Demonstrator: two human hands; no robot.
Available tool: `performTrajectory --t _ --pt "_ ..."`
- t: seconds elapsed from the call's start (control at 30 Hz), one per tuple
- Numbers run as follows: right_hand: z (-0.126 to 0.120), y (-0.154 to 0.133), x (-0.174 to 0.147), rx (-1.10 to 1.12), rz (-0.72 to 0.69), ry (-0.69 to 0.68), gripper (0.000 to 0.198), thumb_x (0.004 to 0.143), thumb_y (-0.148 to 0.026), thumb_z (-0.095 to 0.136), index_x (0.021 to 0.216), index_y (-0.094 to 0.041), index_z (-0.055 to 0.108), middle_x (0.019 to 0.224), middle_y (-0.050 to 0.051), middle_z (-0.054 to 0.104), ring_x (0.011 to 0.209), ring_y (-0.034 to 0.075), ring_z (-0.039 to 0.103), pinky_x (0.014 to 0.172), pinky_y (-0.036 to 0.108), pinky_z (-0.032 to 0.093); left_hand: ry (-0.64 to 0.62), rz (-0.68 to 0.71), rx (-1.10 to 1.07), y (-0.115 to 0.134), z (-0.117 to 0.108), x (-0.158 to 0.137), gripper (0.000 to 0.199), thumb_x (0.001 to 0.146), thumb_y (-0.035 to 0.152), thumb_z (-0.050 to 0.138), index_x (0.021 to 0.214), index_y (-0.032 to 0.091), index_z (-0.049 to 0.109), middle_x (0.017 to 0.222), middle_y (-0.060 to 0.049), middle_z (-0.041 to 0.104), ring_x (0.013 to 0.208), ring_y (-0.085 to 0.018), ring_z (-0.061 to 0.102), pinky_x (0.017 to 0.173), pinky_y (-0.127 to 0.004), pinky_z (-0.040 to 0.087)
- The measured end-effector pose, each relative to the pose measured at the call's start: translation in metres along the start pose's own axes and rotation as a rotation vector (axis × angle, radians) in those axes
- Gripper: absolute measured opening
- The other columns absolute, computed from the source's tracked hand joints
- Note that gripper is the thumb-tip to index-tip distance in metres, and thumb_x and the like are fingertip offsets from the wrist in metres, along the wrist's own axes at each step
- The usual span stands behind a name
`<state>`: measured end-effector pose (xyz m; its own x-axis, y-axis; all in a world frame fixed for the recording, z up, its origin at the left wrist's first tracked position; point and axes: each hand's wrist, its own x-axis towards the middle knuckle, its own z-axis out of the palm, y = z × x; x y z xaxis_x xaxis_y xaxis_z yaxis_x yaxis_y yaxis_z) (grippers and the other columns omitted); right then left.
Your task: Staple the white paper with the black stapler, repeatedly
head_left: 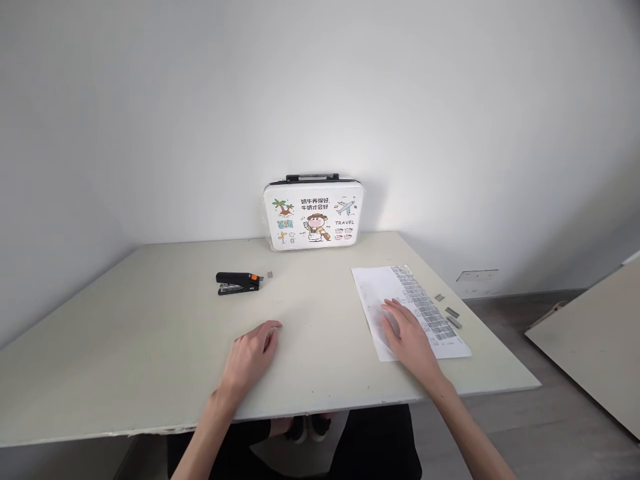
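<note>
My left hand (251, 355) rests on the pale table with its fingers loosely bent, a gap between thumb and index finger, and no object in it. Beyond it lies a black stapler (237, 283) with an orange part at its right end. A small grey strip of staples (270, 275) sits just right of the stapler. On the right, my right hand (409, 339) lies palm down on printed paper (373, 290), fingers stretched out. The paper carries a grey block of print along its right side. Several more staple strips (453, 312) lie to the right of the paper.
A white case (315, 215) with cartoon pictures and a black handle stands upright against the wall at the table's back. The table's front edge (320, 410) runs above my legs. Beyond its right edge are the floor and a pale panel (595, 340).
</note>
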<state>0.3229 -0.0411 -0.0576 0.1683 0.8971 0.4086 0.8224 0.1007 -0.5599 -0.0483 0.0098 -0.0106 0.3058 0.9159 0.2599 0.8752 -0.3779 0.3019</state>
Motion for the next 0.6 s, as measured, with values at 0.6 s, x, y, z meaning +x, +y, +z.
performTrajectory --t 0.6 --pt "0.035 -0.018 -0.019 -0.162 -0.069 -0.045 0.054 0.110 -0.049 0.033 0.148 -0.016 0.056 0.162 0.017 0.047 0.155 0.034 0.035 0.126 0.065 0.024 0.041 0.017 -0.023 0.000 0.003 -0.001 0.033 0.102 0.035 0.040 0.116 0.030 0.070 0.091 -0.003 0.078 0.071 -0.024 0.072 0.064 -0.031 0.047"
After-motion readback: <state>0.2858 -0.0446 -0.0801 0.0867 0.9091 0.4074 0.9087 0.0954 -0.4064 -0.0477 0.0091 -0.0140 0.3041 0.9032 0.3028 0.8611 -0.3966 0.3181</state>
